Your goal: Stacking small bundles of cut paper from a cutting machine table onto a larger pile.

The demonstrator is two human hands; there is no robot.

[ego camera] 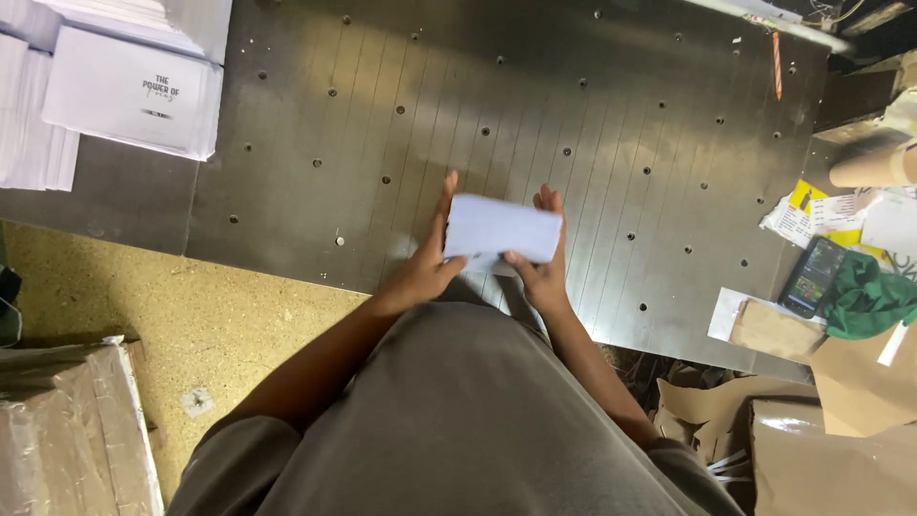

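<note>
White paper stack (pixel 501 229), level, gripped both ends above metal table (pixel 611 124).

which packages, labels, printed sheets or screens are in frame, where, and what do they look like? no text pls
Small white paper stack: centre, held between left hand and right hand.
White printed booklets: top left, stacked, dark print.
Phone: right edge, dark, lit screen.
Yellow-white printed sheets: right, above the phone.
Brown paper packet: lower right, flat.
Plastic-wrapped bundle: bottom left, on the floor.

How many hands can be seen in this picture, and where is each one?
2. The left hand grips the left end of a white paper stack; the right hand grips its right end, above the grey metal table. More may be out of frame.
</note>
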